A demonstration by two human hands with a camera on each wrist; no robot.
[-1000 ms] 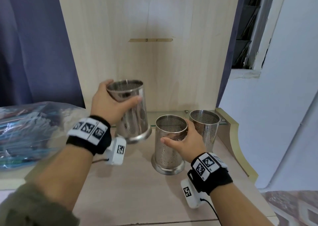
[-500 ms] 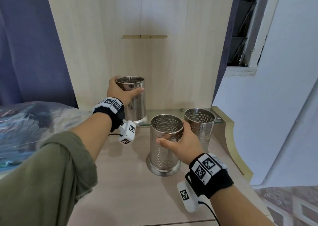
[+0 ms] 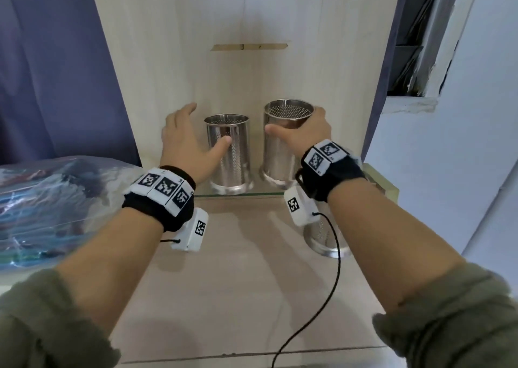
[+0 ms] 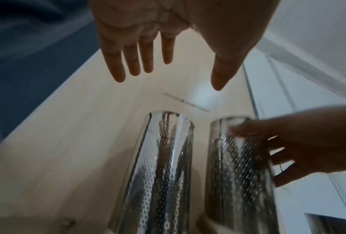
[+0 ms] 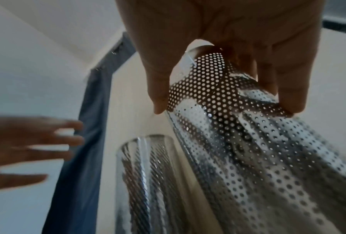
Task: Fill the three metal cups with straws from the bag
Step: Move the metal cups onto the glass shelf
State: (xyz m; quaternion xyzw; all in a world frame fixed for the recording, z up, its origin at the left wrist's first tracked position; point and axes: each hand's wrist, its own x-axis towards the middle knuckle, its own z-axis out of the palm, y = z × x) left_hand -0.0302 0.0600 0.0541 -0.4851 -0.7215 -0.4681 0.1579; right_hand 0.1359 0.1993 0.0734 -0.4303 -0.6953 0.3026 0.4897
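Two perforated steel cups are seen side by side on a glass shelf against the pale wood back panel of a cabinet. The left cup, a shiny cylinder pierced with fine holes above a flared solid base, stands upright and free; the left hand is held beside it with fingers spread and straight, nothing grasped, though whether the thumb touches the metal cannot be told. The right cup, of the same make, is gripped near its rim by the right hand, thumb on the near side and fingers wrapped behind. A third cup is partly hidden under the right forearm, lower down on the beige wooden counter. At far left a clear plastic bag of blue-toned straws is laid. A blue curtain is hung behind it, and a white wall closes the right side.
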